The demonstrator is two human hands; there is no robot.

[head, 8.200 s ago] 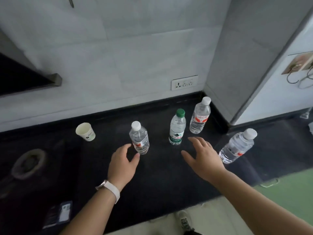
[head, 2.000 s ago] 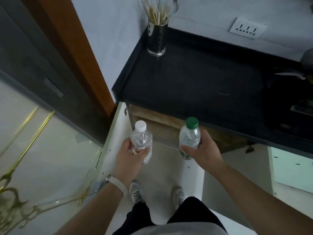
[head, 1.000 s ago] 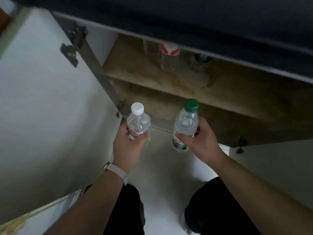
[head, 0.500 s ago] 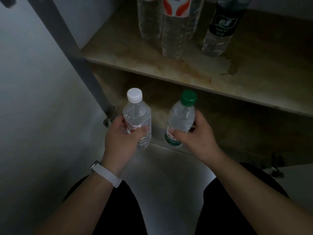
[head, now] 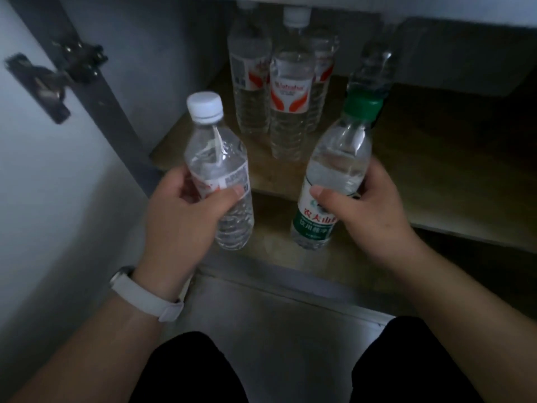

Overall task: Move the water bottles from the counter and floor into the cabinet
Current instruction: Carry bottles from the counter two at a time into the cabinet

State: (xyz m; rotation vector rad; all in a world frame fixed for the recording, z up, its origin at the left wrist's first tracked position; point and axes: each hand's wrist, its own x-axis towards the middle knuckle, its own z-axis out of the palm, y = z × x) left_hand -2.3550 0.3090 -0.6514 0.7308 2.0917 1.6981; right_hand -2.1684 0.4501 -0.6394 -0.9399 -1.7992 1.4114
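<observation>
While the left hand [head: 180,216] grips the white-capped bottle [head: 216,170] and the right hand [head: 374,210] grips the green-capped bottle [head: 334,181], both fully closed, each bottle hangs just before the shelf [head: 436,170]. Risk: crowding could topple the 4 stored bottles [head: 290,91]. Versus 0.5 s earlier, the hands sit nearer the shelf.

A dim, shadowed interior opens ahead, lit only faintly from outside. A worn, stained light-brown wooden shelf board [head: 436,181] spans it, with a darker lower level beneath its front edge. On the left, a pale grey-white open door panel [head: 43,199] carries a dark metal hinge [head: 55,80] fixed to a dark grey upright frame strip [head: 113,112]. The back wall inside is grey-blue. Below, a smooth grey floor [head: 276,330] meets a pale threshold strip.
</observation>
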